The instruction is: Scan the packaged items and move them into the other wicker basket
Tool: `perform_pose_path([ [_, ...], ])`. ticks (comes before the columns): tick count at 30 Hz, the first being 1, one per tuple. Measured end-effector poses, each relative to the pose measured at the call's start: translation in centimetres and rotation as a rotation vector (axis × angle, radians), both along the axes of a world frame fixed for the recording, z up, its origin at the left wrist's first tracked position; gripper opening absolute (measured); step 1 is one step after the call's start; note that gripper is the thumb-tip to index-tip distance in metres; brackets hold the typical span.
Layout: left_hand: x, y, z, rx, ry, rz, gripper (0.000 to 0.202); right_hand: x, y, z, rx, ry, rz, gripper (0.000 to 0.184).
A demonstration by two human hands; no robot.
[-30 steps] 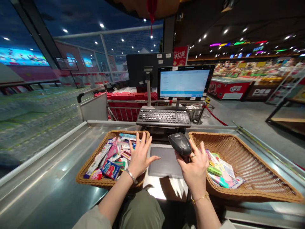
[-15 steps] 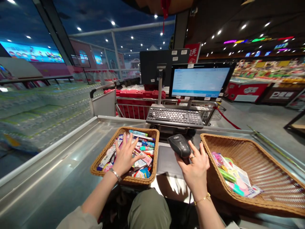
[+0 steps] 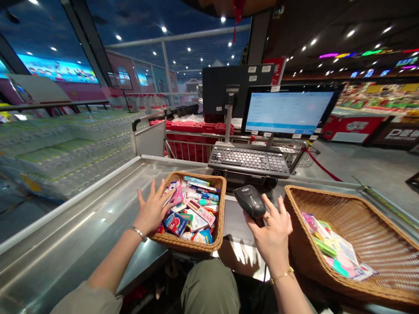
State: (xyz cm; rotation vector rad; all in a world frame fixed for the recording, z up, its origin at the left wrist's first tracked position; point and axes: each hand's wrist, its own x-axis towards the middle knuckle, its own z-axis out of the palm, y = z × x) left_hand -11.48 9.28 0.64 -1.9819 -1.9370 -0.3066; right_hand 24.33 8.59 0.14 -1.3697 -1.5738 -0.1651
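My left hand (image 3: 153, 210) is spread over the left edge of a wicker basket (image 3: 221, 213) packed with small boxed and bagged goods. Its fingertips lie by a pink package (image 3: 178, 196); whether they touch it I cannot tell. A blue box (image 3: 176, 223) lies just below the fingers. In my right hand (image 3: 271, 226) is a black barcode scanner (image 3: 249, 200), held by its handle with the head tilted toward the left. Beside that hand stands a larger wicker basket (image 3: 369, 213), with a few packaged items (image 3: 337, 248) gathered at its left side.
A black keyboard (image 3: 248, 159) and a lit monitor (image 3: 290, 111) stand behind the baskets. The metal counter (image 3: 98, 218) has a raised rim on the left. A shopping cart (image 3: 193, 146) with red contents is beyond it, and stacked bottle packs (image 3: 65, 144) are at far left.
My left hand has moved left from the middle of the basket to its edge, uncovering the blue box and pink package. My right hand still holds the scanner. The view has turned slightly left.
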Motion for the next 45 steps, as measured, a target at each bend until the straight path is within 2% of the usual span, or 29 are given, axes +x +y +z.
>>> perform_pose_path([
  [4, -3.5, 1.3, 1.2, -0.038, 0.079, -0.088, 0.042, 0.0, 0.1, 0.0, 0.006, -0.013, -0.009, 0.030],
  [8, -5.9, 2.6, 2.1, -0.106, 0.163, -0.211, 0.046, -0.1, 0.3, -0.2, 0.018, -0.021, -0.004, 0.029],
  [13, -7.5, 3.7, 2.6, -0.218, 0.273, -0.406, 0.052, -0.2, 0.5, -0.4, 0.025, -0.040, -0.009, 0.032],
  [18, -7.9, 5.2, 2.8, -0.282, 0.355, -0.496, 0.052, -0.3, 0.8, -0.5, 0.018, -0.057, -0.028, 0.033],
  [24, -7.7, 6.6, 3.6, -0.350, 0.392, -0.522, 0.051, -0.6, 0.9, -0.5, -0.009, -0.045, -0.038, 0.035],
  [28, -8.2, 6.9, 3.6, -0.387, 0.356, -0.501, 0.029, -0.5, 0.9, -0.5, -0.015, -0.053, -0.044, 0.037],
  [30, -8.6, 6.8, 3.4, -0.401, 0.313, -0.464, 0.025, -0.4, 0.9, -0.5, -0.013, -0.060, -0.045, 0.037],
  [33, -9.2, 6.4, 3.1, -0.410, 0.249, -0.423, 0.024, -0.3, 1.0, -0.5, -0.015, -0.059, -0.045, 0.036],
  [36, -9.3, 5.9, 2.9, -0.412, 0.208, -0.445, 0.028, -0.4, 0.9, -0.4, -0.018, -0.052, -0.041, 0.035],
  [45, -7.8, 4.9, 2.8, -0.427, 0.137, -0.513, 0.037, -0.4, 0.5, -0.4, -0.038, -0.034, -0.042, 0.034],
])
